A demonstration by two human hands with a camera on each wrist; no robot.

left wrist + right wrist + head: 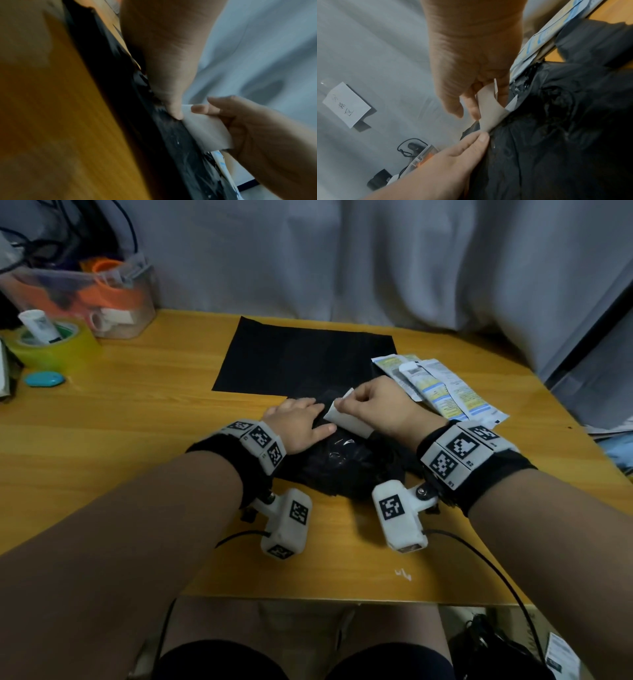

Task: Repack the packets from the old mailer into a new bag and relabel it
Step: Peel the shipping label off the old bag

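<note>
Two hands on old mailer (342, 460): left hand (298, 426) flat, pinning it; right hand (373, 405) pinches label (346, 419), probably peeling.

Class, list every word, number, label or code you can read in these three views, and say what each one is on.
White note on the grey cloth: handwritten characters, not legible.
Packets: printed text, too small to read.
White tube inside the tape roll: a small code, unreadable.
Wrist bands: black-and-white square markers with tiny letters, too small.
White label being peeled from the old mailer: no print visible.
</note>
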